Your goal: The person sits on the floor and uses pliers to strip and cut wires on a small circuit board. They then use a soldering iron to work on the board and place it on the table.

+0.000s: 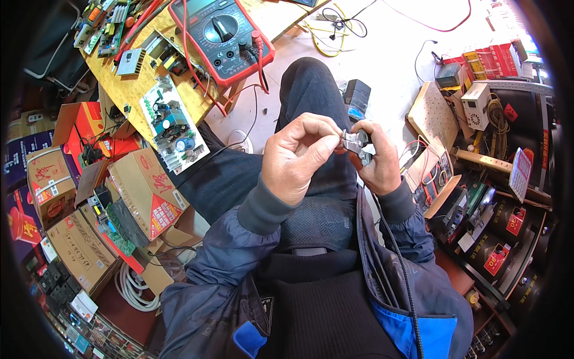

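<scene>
Over my lap, both hands meet at a small silver metal piece (355,142); its exact kind is not clear. My right hand (381,158) is closed around it, thumb and fingers on its right side. My left hand (297,157) is closed in a pinch at the left end of the metal piece. Whatever sits between those left fingertips is too small to make out. To the left of my hands, a white circuit board (173,128) with a blue coil and several components rests tilted by the table corner, its lower end over my left leg.
A red multimeter (219,51) with red and black leads lies on the yellow wooden table (133,91), beside loose boards and a finned heat sink (130,62). Cardboard boxes (146,188) crowd my left. Shelving with a pink calculator (521,173) stands right. A black box (357,96) lies beyond my knee.
</scene>
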The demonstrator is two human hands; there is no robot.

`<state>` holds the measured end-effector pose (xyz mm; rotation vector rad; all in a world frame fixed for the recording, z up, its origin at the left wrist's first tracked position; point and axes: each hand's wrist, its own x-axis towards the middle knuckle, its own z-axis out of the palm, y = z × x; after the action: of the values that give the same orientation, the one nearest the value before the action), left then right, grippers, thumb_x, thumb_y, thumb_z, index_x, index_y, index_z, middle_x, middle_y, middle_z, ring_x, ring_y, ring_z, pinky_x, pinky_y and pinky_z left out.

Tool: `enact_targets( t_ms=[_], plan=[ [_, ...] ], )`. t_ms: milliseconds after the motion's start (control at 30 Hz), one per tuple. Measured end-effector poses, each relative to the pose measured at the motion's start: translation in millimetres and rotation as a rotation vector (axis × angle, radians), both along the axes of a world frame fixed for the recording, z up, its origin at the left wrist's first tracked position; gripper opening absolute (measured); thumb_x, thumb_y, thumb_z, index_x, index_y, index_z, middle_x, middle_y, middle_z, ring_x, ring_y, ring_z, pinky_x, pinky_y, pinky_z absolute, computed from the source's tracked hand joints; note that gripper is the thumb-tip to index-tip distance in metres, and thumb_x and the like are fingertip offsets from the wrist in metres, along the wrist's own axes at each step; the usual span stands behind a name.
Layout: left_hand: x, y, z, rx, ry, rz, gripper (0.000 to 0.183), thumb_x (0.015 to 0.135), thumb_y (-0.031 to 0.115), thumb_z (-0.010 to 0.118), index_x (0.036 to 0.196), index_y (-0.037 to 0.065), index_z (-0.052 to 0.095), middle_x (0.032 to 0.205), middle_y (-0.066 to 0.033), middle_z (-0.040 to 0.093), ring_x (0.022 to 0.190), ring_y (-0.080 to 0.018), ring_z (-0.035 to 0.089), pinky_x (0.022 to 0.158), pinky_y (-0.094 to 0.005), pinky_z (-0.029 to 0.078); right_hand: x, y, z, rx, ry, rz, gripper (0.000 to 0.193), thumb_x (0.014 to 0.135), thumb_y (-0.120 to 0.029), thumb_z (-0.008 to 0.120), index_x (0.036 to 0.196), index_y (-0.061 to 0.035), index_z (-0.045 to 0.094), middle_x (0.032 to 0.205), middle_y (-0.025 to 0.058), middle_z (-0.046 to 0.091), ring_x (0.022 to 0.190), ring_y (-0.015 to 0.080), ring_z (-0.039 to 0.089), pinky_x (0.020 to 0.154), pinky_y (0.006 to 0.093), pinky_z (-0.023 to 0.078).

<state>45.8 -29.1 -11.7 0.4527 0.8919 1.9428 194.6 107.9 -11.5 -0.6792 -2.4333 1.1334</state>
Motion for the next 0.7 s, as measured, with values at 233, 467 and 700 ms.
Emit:
enact_targets(
  t_ms=[233,467,700],
  plan=[
    [-1.0,-0.3,0.0,-0.012,0.015,-0.007,0.008,0.099,0.001,0.064,0.107,-0.002,0.065,0.11,-0.0137,0.066,0.097,-0.0185,0.067,0.094,-0.0356,0.056,0.3,0.2,0.4,0.002,0.012,0.009,0.05,0.068,0.015,0.069,0.113,-0.0052,0.06,0.096,0.0097,0.06,0.08,0.0225,0.061,0.073,0.0325,0.053],
    [0.1,0.0,0.1,-0.017,0.012,-0.006,0.007,0.099,0.0,0.064,0.105,-0.002,0.065,0.109,-0.0132,0.066,0.096,-0.0182,0.067,0.093,-0.0359,0.057,3.8,-0.7,0.8,-0.038,-0.061,-0.004,0.049,0.069,0.013,0.07,0.113,-0.0046,0.06,0.097,0.0111,0.061,0.081,0.025,0.063,0.072,0.0329,0.052],
    [1.2,1.1,1.8,-0.009,0.009,0.024,0.008,0.098,-0.001,0.064,0.106,-0.002,0.065,0.11,-0.0129,0.067,0.097,-0.0177,0.067,0.093,-0.0343,0.057,-0.4,0.4,-0.4,0.0,0.003,-0.001,0.054,0.067,0.013,0.071,0.117,-0.0047,0.059,0.099,0.0134,0.061,0.088,0.0311,0.063,0.08,0.0372,0.052]
  ],
)
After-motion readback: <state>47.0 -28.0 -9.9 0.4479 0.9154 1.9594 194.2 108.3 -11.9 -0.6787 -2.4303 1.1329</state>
